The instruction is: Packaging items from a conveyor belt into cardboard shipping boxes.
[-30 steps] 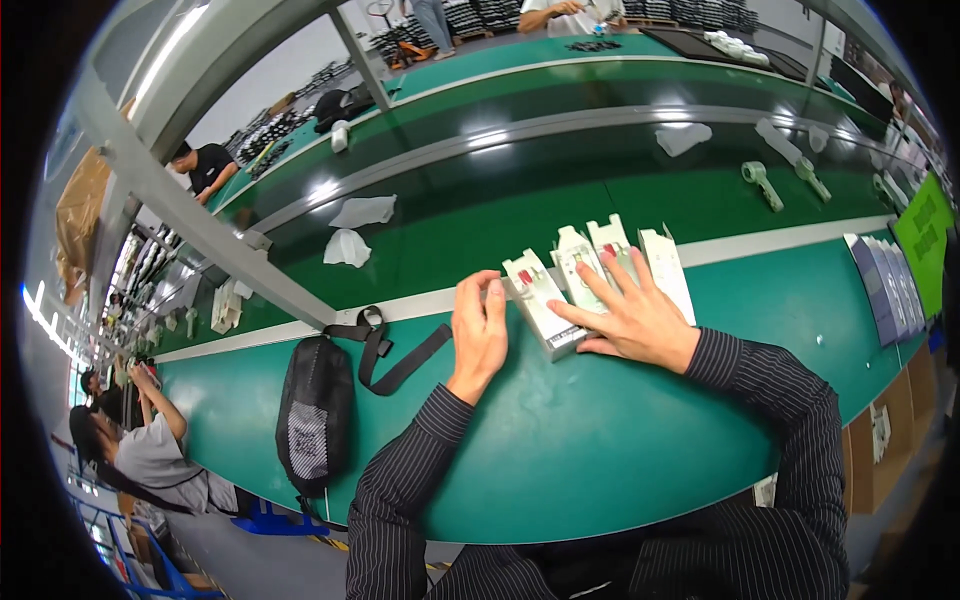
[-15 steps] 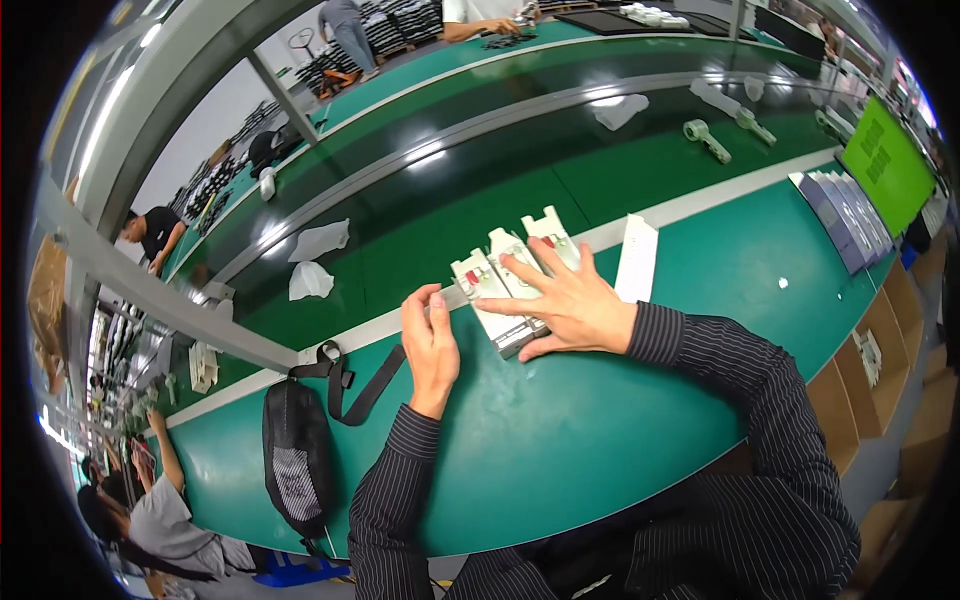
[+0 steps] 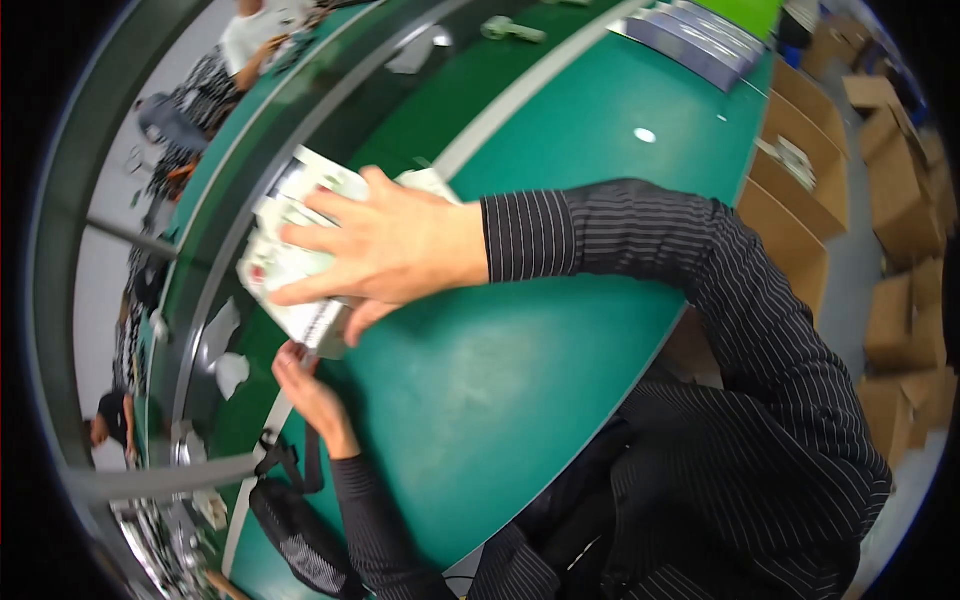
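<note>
Several small white boxes (image 3: 290, 305) stand side by side at left of centre, with pale plastic pieces and a red spot showing; motion blurs them. My right hand (image 3: 385, 240) spans their tops, fingers spread and thumb hooked at the near side, gripping the group. The boxes overlap the pale table rim and part of the dark green strip beyond. At their lower corner is my left hand (image 3: 315, 400), its fingertips against or just beside the box edge. Those fingertips are smeared, so their grip is unclear. A white piece (image 3: 428, 184) shows partly behind my right wrist.
A black bag (image 3: 300, 540) with a strap lies at lower left. A grey-purple box (image 3: 690, 45) stands at the upper right of the green table (image 3: 480, 400). Cardboard boxes (image 3: 785, 215) line the right side. Crumpled white wrapping (image 3: 232, 374) and a pale plastic part (image 3: 513, 30) lie beyond the rim.
The view has turned and shifted right. The boxes and my right hand look larger and lie farther over the rim. My left hand has come to the boxes' lower corner.
</note>
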Motion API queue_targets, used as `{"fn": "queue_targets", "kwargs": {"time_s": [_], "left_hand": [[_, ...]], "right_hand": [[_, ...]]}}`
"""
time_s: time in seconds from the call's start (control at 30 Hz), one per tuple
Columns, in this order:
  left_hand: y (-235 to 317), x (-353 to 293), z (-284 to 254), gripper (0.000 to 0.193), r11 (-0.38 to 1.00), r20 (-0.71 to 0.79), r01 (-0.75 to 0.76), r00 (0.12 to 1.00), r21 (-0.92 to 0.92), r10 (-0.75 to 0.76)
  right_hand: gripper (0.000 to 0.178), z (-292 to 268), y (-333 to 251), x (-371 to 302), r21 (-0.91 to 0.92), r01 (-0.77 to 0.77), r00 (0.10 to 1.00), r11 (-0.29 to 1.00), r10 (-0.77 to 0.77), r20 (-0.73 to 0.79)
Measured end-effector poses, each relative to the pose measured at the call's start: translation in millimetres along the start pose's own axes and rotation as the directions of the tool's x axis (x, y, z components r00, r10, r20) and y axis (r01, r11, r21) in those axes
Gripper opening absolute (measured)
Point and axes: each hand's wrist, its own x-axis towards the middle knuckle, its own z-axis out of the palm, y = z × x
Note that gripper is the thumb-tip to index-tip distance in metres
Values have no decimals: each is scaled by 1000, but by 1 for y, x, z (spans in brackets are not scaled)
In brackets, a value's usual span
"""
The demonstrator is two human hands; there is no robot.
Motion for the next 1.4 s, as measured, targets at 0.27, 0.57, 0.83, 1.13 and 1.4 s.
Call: {"fn": "queue_targets", "kwargs": {"time_s": [0.27, 0.57, 0.83, 1.13, 1.4], "left_hand": [[18, -8, 0, 55, 998, 79, 29, 996, 46, -33], [24, -5, 6, 59, 992, 81, 23, 996, 124, -33], [18, -8, 6, 59, 981, 63, -13, 998, 194, 1], [23, -9, 5, 60, 963, 20, -27, 1000, 267, 23], [24, -16, 7, 56, 954, 14, -64, 998, 294, 63]], "right_hand": [[88, -250, 98, -158, -345, -396, 913, 851, 323, -251], [74, -291, -45, -475, -657, -741, 45, -136, 967, -250], [83, -205, -30, -560, -711, -703, -151, -19, 981, 123], [79, -62, 34, -538, -796, -602, -146, 65, 971, 190], [84, -24, 43, -563, -811, -580, -345, -75, 924, 162]]}}
